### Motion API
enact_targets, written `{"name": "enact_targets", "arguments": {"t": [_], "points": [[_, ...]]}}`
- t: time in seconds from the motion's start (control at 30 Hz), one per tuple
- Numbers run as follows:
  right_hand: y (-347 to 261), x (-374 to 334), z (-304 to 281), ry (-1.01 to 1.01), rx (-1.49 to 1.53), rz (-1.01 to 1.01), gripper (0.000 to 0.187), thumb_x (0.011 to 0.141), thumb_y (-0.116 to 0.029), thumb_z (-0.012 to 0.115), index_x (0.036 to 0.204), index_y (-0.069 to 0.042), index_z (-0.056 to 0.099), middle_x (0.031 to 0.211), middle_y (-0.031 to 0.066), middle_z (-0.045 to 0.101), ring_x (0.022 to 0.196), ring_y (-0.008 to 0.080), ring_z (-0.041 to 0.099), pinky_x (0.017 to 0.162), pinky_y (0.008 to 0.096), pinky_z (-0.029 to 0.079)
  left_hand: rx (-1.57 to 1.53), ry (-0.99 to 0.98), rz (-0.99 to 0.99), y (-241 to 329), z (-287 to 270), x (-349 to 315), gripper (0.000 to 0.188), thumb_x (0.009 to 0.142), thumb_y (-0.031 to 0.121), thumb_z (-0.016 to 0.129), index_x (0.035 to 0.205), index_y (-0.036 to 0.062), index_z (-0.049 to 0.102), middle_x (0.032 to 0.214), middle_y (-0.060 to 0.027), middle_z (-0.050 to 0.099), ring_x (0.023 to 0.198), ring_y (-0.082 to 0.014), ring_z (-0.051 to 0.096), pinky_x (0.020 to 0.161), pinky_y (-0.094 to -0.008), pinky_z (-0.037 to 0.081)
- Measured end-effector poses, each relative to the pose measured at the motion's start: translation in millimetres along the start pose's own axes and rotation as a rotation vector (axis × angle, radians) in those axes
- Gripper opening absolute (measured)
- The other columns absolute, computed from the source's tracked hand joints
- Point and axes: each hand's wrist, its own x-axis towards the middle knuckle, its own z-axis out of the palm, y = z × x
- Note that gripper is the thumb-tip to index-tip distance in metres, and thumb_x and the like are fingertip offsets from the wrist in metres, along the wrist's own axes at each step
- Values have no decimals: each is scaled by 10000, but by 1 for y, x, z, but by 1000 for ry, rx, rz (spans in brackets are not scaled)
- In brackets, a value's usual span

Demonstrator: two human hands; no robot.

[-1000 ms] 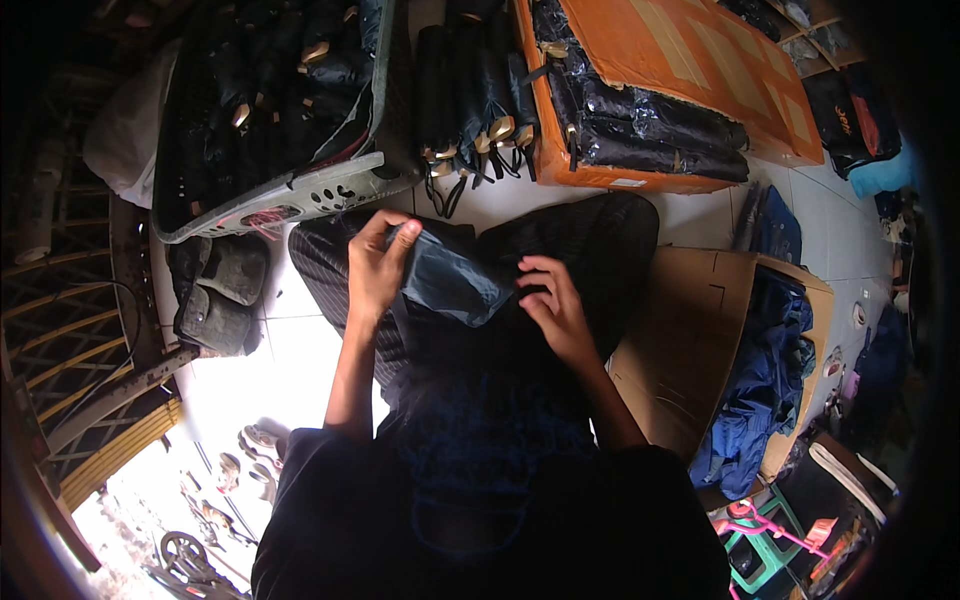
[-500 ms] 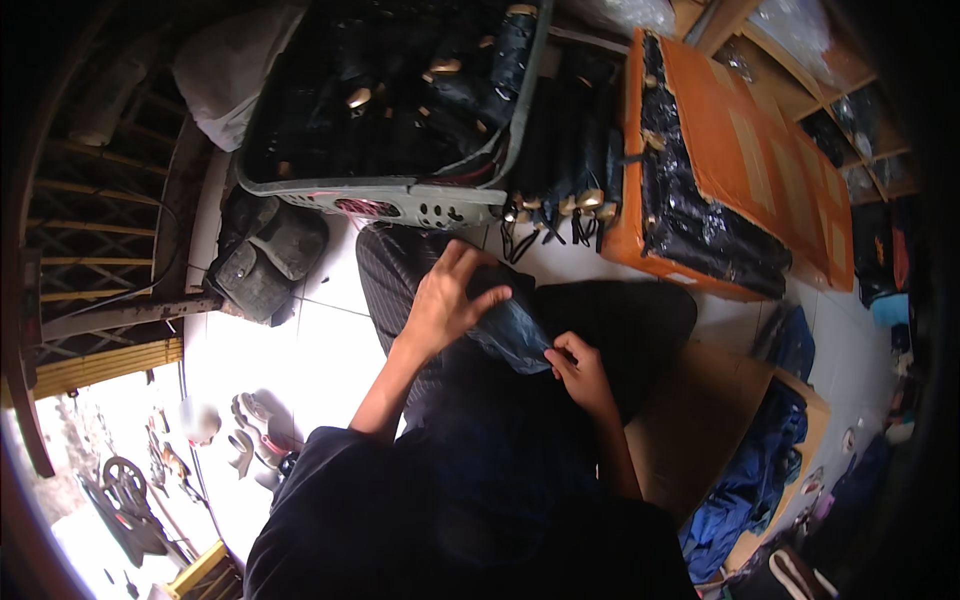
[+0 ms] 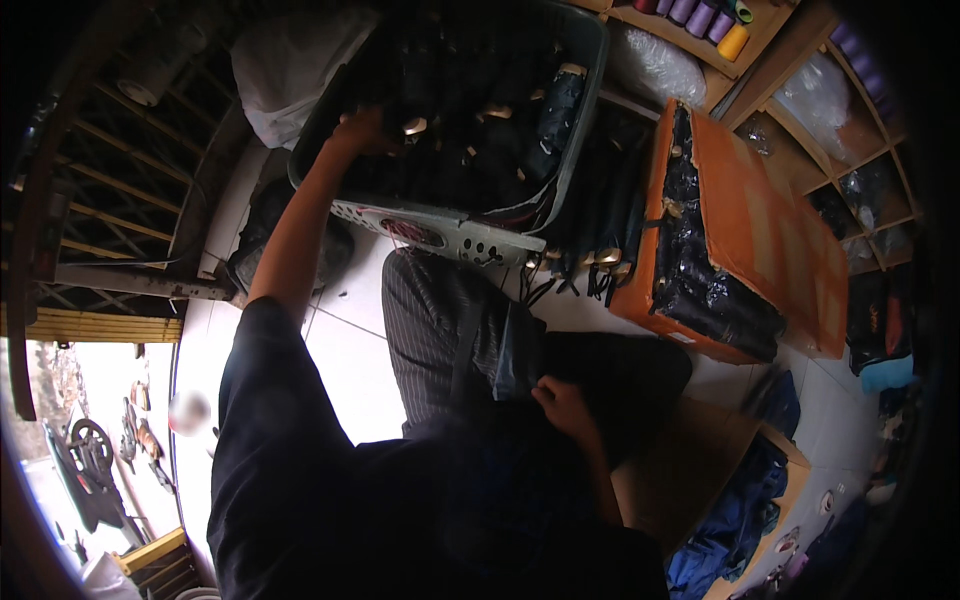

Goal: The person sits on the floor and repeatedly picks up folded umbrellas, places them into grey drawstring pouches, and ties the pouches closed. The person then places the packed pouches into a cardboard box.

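My left hand (image 3: 365, 132) reaches into a large grey plastic basket (image 3: 490, 230) filled with dark, slim bundles with pale tips, which look like folded umbrellas. Its fingers are in shadow among the bundles, so their grip is hidden. Over my lap, my right hand (image 3: 562, 404) is closed at the edge of a thin bluish clear plastic bag (image 3: 516, 358). The bag hangs against my striped trousers (image 3: 425, 320).
More dark bundles (image 3: 600, 190) with straps stand between the basket and an orange carton (image 3: 770, 240) packed with wrapped black goods. Cardboard (image 3: 680, 455) and blue fabric (image 3: 730, 520) lie at the right. A white sack (image 3: 290, 75) sits behind the basket; wooden shelves hold thread spools (image 3: 700, 18).
My left hand has left the plastic bag and moved up and left into the basket. My right hand stays over my lap with the bag. The view has shifted.
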Motion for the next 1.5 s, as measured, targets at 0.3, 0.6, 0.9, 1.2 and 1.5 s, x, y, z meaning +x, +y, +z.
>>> {"name": "enact_targets", "arguments": {"t": [0.3,0.6,0.9,1.2,1.5], "points": [[-20,7,1,-57,104,-142,154,895,-132,585,865,13,542,713,146,546,637,219,539,612,335,421,-112,-95,-79,15,-6,3,628,674,394,751,1182,55,602,1114,-184,619,1038,-276,623,829,-426,521],[-28,6,2,-45,171,25,224,913,-230,604,908,-7,605,758,136,635,670,226,624,628,349,470,-1019,177,60,-34,-73,-98,430,776,263,522,1086,-9,644,953,-88,643,903,-164,585,759,-284,467],[-73,37,-88,34,920,-158,529,981,-469,414,1144,14,553,994,127,617,897,169,606,780,294,480,-1040,-262,1054,70,-111,-202,515,706,296,531,1087,-32,645,1053,-182,670,934,-278,668,841,-354,516],[-98,29,-72,-533,1164,-227,889,801,-557,649,1370,6,261,1081,254,559,793,323,655,628,365,561,-1035,-431,1170,196,-19,-231,487,649,21,604,1134,17,648,1062,-169,664,1005,-331,635,940,-389,474],[-43,-30,-63,106,663,13,660,929,-380,549,1474,-141,262,1341,146,446,1141,252,508,951,344,405,-648,8,603,163,125,-311,360,739,167,716,1046,28,590,1028,-138,529,959,-320,525,841,-402,436]]}}
